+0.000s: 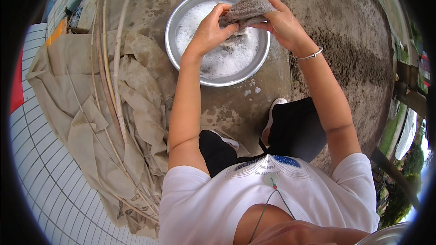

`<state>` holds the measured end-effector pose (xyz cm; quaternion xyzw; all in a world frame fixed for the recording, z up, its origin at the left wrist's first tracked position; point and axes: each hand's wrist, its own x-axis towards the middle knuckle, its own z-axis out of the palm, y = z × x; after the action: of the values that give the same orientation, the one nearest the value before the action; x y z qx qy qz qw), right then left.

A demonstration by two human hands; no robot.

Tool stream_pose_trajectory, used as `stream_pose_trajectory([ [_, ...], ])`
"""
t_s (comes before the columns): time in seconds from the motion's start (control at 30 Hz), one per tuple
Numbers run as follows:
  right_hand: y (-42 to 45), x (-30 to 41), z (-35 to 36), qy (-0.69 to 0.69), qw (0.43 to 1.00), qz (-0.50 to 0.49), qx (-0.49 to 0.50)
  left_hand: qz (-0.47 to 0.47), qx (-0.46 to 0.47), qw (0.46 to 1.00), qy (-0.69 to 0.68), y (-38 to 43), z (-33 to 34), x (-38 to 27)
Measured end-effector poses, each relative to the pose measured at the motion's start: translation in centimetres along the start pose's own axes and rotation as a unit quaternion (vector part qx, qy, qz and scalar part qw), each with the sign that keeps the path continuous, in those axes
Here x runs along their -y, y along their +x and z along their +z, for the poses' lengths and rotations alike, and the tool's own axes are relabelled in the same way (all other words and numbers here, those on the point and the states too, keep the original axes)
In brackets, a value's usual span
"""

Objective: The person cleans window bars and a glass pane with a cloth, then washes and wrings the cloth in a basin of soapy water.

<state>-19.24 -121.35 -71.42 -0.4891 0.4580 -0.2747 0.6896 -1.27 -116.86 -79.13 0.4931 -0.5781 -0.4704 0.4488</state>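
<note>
A wet grey-brown cloth (250,7), bunched and folded, is stretched between my two hands above a round metal basin (218,82). My left hand (212,29) grips its left end with thumb and fingers. At the other end, my right hand (284,22) holds the cloth near the basin's upper right rim. White soapy suds (223,62) cover the water in the basin. A darker patch shows among the foam beneath the cloth; whether something lies under it I cannot tell.
The basin stands on a stained concrete floor (218,109) with bits of foam beside it. On the left, a crumpled tan tarp (136,85) and long bamboo poles (118,47) lie by a white tiled wall (44,156). Bare soil (340,41) borders the concrete on the right.
</note>
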Motion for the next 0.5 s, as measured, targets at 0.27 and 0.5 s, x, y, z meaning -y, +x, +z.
stream_pose_trajectory([
  [0.27,2.7,-3.9,-1.5,0.204,0.976,-0.041,0.068,-0.088,-0.093,0.923,-0.363,0.0,4.3,6.7],
  [0.5,3.0,-4.9,-5.0,-0.159,0.982,0.089,0.052,-0.079,-0.155,0.82,-0.546,0.8,4.3,3.3],
])
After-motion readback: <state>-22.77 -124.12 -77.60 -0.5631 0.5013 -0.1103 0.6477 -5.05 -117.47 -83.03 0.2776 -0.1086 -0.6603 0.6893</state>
